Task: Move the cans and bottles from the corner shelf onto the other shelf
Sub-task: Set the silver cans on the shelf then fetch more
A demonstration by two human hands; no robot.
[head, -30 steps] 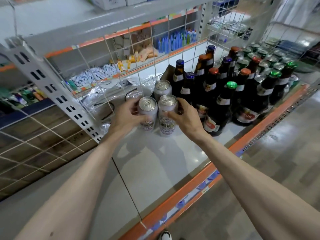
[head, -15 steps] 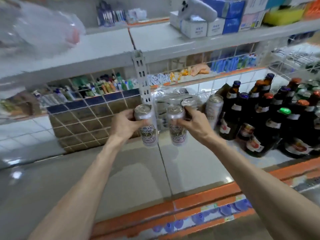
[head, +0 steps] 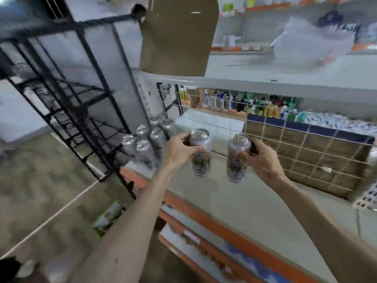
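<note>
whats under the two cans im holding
Bare pale shelf, with faint shadows. The left hand and right hand hold the left can and right can clear of it. The cans' bases face away, unseen.

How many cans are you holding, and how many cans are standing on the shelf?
Held cans: 2, one in the left hand, one in the right hand
Standing cans on the shelf: 6, though blurry
Total: 8

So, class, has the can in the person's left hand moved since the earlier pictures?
Yes. The left-hand can, lifted off the shelf, has gone left past the brown tiled panel, toward the standing cans by the black rack.
</note>
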